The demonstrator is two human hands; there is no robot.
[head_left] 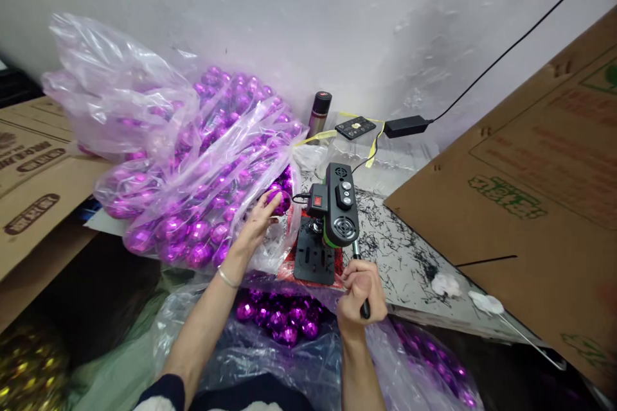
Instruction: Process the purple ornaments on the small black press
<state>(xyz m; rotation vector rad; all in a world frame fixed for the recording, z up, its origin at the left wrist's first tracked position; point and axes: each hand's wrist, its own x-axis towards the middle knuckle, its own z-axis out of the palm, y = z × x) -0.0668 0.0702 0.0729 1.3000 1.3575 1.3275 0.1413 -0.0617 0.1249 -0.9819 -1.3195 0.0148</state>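
Between the fingers of my left hand (263, 218) is a shiny purple ball ornament (281, 201), at the mouth of a large clear plastic bag (202, 160) full of similar purple balls. My right hand (360, 292) is wrapped round the black-ended lever handle (365, 309) of a small bench press machine (341, 205). The machine has a black top housing with round vents, a red switch box (317, 200) on its left side and a slotted black base plate (314, 263) on a red sheet. The ball is just left of the switch box.
Short black bristle-like scraps (385, 231) litter the tabletop. Behind the machine are a thermos (320, 109), a black flat box (355, 128) and a power adapter (407, 126). Cardboard boxes (520, 199) flank both sides. Below the table edge, another bag holds purple balls (284, 321).
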